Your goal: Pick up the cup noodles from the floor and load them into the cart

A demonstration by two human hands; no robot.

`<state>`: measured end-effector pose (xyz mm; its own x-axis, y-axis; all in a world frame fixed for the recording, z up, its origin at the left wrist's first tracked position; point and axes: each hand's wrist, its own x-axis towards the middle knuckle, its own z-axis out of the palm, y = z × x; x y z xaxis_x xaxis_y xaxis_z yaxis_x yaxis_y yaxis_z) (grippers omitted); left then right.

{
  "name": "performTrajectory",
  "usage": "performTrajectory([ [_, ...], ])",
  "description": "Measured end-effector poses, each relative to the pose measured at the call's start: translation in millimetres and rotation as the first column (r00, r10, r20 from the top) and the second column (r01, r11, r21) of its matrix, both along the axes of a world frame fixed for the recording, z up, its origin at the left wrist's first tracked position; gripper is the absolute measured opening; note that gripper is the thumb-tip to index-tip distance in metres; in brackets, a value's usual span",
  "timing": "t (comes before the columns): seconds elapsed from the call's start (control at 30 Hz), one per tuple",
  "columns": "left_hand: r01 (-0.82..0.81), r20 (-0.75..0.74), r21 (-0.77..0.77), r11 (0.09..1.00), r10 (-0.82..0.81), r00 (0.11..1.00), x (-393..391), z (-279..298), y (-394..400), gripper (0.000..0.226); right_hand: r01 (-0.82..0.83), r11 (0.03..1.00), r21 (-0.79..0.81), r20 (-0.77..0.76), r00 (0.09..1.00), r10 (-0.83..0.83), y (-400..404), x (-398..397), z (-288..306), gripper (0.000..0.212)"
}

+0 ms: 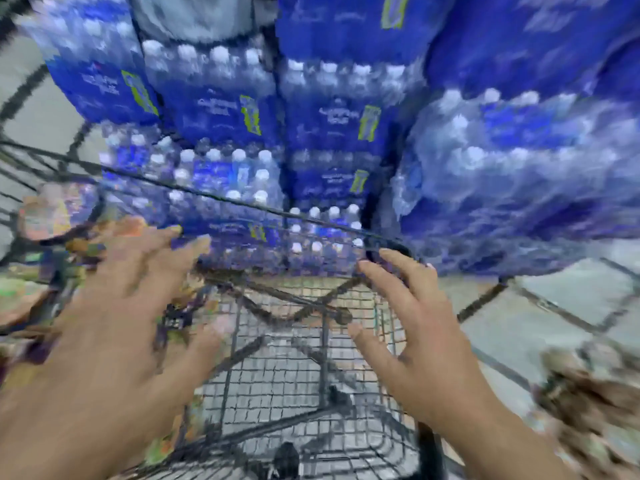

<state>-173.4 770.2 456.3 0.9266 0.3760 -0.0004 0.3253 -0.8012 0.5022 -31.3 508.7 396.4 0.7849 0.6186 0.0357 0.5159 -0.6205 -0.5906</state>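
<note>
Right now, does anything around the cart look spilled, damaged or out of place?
Nothing stands out. Both hands, left and right, hang open over the wire cart, holding nothing. The water bottle packs behind look stacked and intact. Motion blur hides the colourful packages at left.

Ahead of us we see shrink-wrapped cases of bottled water with blue labels stacked high in several columns, standing on a pale tiled floor, all heavily blurred.

Two hands, one cart
</note>
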Motion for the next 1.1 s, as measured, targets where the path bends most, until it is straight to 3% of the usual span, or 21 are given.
performTrajectory([
  [0.1,0.284,0.031,0.015,0.959,-0.284,0.958,69,-2,-102,0.076,0.254,0.967,-0.010,0.000,0.967,-0.254,-122,7,-14,0.061],
  [0.2,0.517,0.047,0.011,0.856,-0.517,0.855,120,-14,-233,0.075,0.492,0.869,-0.057,-0.021,0.869,-0.494,-256,-12,-28,0.060],
  [0.37,0.732,-0.022,-0.029,0.681,-0.733,0.680,145,-53,-450,0.075,0.717,0.665,-0.209,-0.083,0.664,-0.743,-463,-92,-59,0.065],
  [0.57,0.875,-0.230,0.002,0.484,-0.852,0.471,120,-131,-658,0.078,0.726,0.514,-0.457,-0.224,0.466,-0.856,-651,-211,-93,0.068],
  [0.73,0.933,-0.452,0.001,0.359,-0.832,0.321,110,-223,-769,0.085,0.680,0.407,-0.610,-0.245,0.326,-0.913,-750,-261,-148,0.082],
  [0.97,0.951,-0.622,-0.023,0.307,-0.750,0.227,144,-357,-857,0.089,0.580,0.394,-0.713,-0.308,0.247,-0.919,-792,-231,-279,0.095],
  [1.1,0.960,-0.643,-0.056,0.275,-0.745,0.176,169,-456,-907,0.092,0.627,0.329,-0.706,-0.343,0.104,-0.934,-808,-194,-397,0.104],
])
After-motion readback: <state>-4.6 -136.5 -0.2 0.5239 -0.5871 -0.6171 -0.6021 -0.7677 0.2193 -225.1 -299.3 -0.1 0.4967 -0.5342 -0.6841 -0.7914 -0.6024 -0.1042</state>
